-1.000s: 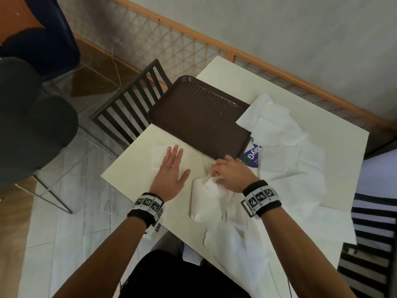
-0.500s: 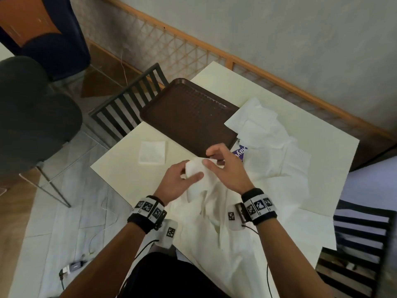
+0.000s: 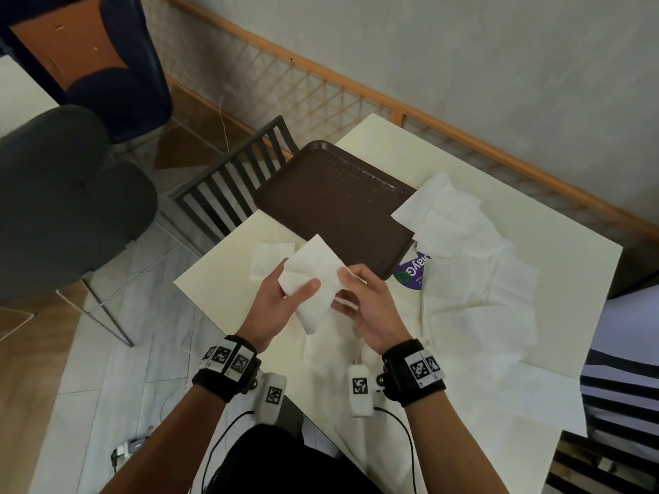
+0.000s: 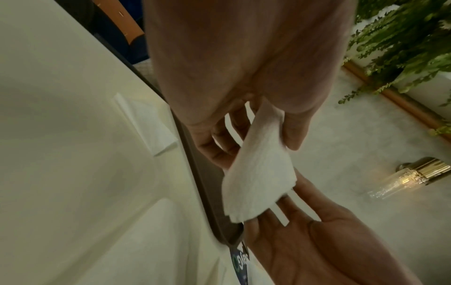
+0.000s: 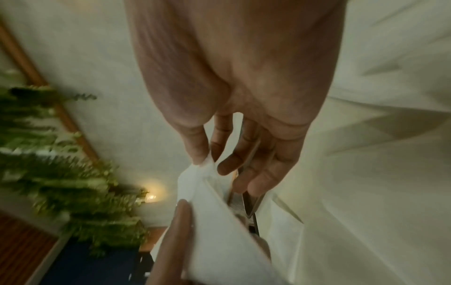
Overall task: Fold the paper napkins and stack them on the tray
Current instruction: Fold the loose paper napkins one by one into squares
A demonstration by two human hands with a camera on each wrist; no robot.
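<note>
A white paper napkin [image 3: 313, 276] is held in the air above the table's near left part, between both hands. My left hand [image 3: 281, 297] grips its left side, thumb on top and fingers underneath, as the left wrist view shows on the napkin [image 4: 258, 179]. My right hand [image 3: 363, 301] pinches its right edge with thumb and forefinger, seen at the napkin [image 5: 207, 202] in the right wrist view. A folded napkin [image 3: 267, 258] lies flat on the table behind the left hand. The brown tray [image 3: 335, 197] sits at the far left, with nothing on it.
Several unfolded napkins [image 3: 474, 272] are spread over the right side of the cream table [image 3: 535, 222]; one overlaps the tray's right corner. A purple packet [image 3: 413, 272] pokes out beside the tray. A slatted chair [image 3: 231, 187] stands off the table's left edge.
My left hand left the folded napkin on the table and joined the right hand. Both lifted a crumpled napkin off the pile and spread it out in the air.
</note>
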